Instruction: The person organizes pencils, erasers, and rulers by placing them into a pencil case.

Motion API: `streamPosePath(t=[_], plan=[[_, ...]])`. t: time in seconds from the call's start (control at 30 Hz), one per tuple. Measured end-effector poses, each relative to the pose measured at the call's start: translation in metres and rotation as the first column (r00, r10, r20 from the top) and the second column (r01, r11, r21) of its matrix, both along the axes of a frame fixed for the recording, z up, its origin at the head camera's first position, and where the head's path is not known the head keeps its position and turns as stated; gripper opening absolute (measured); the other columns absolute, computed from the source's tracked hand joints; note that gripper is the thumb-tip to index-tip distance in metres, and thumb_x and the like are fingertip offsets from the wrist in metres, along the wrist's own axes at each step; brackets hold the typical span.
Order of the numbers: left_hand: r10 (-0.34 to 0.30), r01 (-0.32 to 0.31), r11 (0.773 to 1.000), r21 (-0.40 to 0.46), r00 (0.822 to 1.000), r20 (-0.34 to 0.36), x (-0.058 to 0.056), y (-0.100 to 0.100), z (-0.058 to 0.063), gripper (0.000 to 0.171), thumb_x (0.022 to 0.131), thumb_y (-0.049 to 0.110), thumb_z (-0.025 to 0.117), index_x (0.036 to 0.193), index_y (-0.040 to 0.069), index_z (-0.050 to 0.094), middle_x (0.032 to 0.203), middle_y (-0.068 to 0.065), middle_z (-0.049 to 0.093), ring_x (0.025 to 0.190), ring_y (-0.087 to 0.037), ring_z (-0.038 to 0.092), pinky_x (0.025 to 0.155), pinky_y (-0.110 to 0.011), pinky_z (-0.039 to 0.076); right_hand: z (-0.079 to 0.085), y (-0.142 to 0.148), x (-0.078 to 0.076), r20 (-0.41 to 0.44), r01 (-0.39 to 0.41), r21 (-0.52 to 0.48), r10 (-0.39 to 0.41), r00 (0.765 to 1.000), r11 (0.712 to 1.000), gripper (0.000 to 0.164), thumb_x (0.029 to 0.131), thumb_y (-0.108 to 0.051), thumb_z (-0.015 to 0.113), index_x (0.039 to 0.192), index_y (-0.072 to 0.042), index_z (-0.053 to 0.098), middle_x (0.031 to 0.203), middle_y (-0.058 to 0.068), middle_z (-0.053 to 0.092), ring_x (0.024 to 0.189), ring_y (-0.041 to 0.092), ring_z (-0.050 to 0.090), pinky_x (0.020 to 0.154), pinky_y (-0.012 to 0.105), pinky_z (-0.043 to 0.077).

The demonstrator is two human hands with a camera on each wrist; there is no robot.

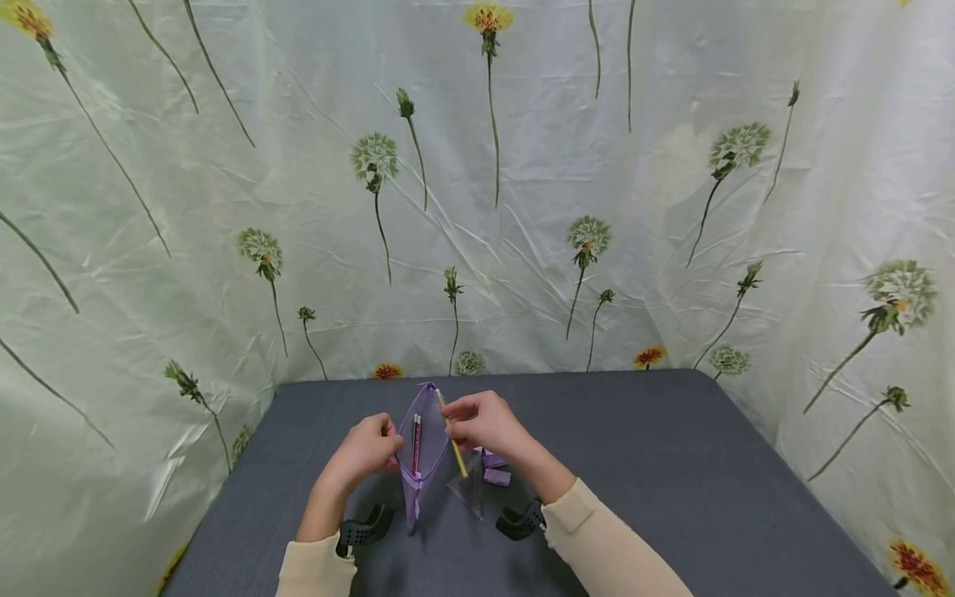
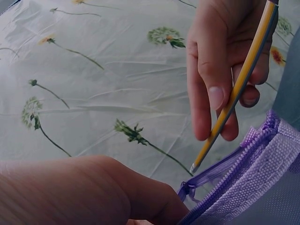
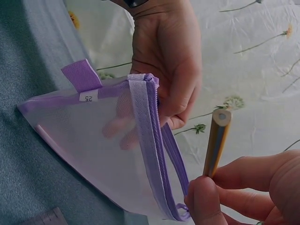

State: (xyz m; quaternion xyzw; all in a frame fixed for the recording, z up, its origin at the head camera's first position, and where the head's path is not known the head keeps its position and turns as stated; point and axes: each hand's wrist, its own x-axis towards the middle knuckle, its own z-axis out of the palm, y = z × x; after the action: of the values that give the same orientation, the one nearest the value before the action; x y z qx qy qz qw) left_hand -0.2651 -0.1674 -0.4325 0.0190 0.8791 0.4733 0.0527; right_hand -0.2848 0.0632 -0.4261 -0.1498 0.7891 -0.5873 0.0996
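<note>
A purple mesh zip pouch (image 1: 409, 491) stands unzipped, its mouth gaping, above the dark table. My left hand (image 1: 369, 446) grips its zipped edge, thumb and fingers on either side of the rim. Between thumb and fingers, my right hand (image 1: 488, 424) pinches a yellow pencil with grey stripes (image 2: 243, 89). One end of that pencil is close to the pouch's open mouth in the left wrist view; the other, a flat end, faces the right wrist camera. A red pencil-like stick (image 1: 416, 445) shows inside the pouch.
On the dark table (image 1: 634, 464), a clear triangular set square (image 1: 467, 489) lies below my right hand. Beside it are small purple blocks (image 1: 496, 477), partly hidden by the wrist. A flower-printed curtain (image 1: 522, 249) hangs behind the table.
</note>
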Motion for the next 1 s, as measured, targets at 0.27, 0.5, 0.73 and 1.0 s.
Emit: streamPosePath(t=[0.27, 0.5, 0.73, 1.0], plan=[[-0.008, 0.008, 1.0, 0.009, 1.0, -0.005, -0.002, 0.001, 0.0, 0.009, 0.087, 0.002, 0.056, 0.08, 0.003, 0.05, 0.065, -0.01, 0.053, 0.061, -0.027, 0.064, 0.059, -0.038, 0.051, 0.001, -0.01, -0.003, -0.001, 0.016, 0.016, -0.016, 1.0, 1.0, 0.024, 0.087, -0.007, 0.076, 0.111, -0.009, 0.076, 0.094, 0.007, 0.073, 0.069, 0.023, 0.071, 0.062, 0.036, 0.058], [-0.014, 0.014, 1.0, 0.007, 1.0, -0.004, -0.003, 0.001, 0.0, 0.009, 0.087, 0.003, 0.057, 0.081, 0.003, 0.05, 0.064, -0.01, 0.054, 0.059, -0.024, 0.062, 0.059, -0.04, 0.051, 0.001, -0.018, -0.006, -0.016, 0.022, 0.044, -0.021, 1.0, 0.999, 0.021, 0.087, -0.002, 0.074, 0.107, -0.006, 0.076, 0.09, 0.007, 0.073, 0.065, 0.021, 0.07, 0.061, 0.034, 0.058], [-0.016, 0.016, 1.0, 0.01, 1.0, -0.003, -0.003, 0.002, -0.001, 0.01, 0.088, 0.003, 0.058, 0.081, 0.003, 0.05, 0.065, -0.01, 0.054, 0.06, -0.025, 0.063, 0.06, -0.041, 0.052, 0.0, -0.024, -0.007, -0.016, 0.046, 0.076, -0.045, 0.999, 0.996, 0.02, 0.086, -0.003, 0.075, 0.106, -0.006, 0.076, 0.09, 0.006, 0.073, 0.066, 0.02, 0.07, 0.063, 0.038, 0.059], [-0.019, 0.019, 0.999, 0.026, 1.0, 0.001, -0.002, 0.002, 0.0, 0.009, 0.088, 0.002, 0.058, 0.082, 0.003, 0.05, 0.068, -0.01, 0.053, 0.061, -0.025, 0.061, 0.057, -0.036, 0.05, 0.0, -0.03, -0.009, -0.029, 0.074, 0.111, -0.071, 0.997, 0.991, 0.019, 0.085, -0.005, 0.077, 0.104, -0.008, 0.077, 0.083, 0.001, 0.073, 0.063, 0.019, 0.07, 0.067, 0.045, 0.059]])
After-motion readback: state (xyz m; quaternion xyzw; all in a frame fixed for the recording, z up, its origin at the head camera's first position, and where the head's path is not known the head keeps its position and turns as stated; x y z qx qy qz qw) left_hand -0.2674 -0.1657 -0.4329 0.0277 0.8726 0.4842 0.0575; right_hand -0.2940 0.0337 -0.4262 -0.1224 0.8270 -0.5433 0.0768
